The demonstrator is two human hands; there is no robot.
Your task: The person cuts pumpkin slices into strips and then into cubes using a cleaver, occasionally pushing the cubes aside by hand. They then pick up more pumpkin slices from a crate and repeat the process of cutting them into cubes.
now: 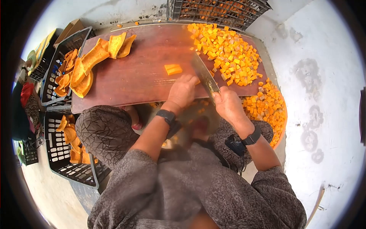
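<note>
My right hand is wrapped round the handle of a wide knife, whose blade points up and left over the red-brown board. Just left of the blade, my left hand rests at the board with its fingers bent together; what lies under them is hidden. Beyond its fingertips lies a small orange pumpkin piece. A big heap of orange cubes covers the board's right end. Long curved pumpkin slices lie at the board's left end.
Black crates with pumpkin pieces stand on the left, and another crate is behind the board. More cubes fill an orange-rimmed container at the right, by the white wall. Another person is at the far left.
</note>
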